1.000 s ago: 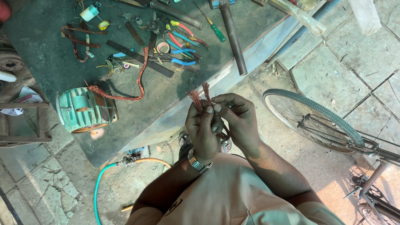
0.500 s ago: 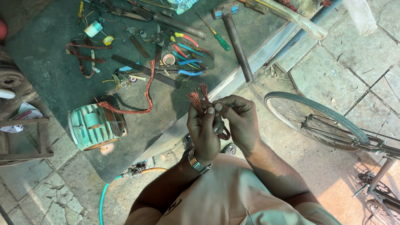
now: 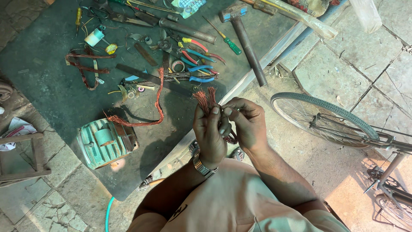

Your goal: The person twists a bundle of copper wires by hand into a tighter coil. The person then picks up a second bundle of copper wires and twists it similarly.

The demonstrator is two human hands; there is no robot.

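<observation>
A bundle of copper wire strands stands upright in the middle of the view, its frayed ends fanning out above the fingers. The left hand is clenched around the lower part of the bundle, a wristwatch on its wrist. The right hand presses against it from the side, thumb and forefinger pinching the strands just below the frayed tips.

Beyond the bundle lies a dark mat on the stone floor, strewn with tools. Nearest the bundle are blue-handled pliers; further off lie a hammer and a green-handled screwdriver. A long copper coil trails from near the pliers to a green motor housing, well to the left of the bundle. Right of the bundle a bicycle wheel rests on the floor.
</observation>
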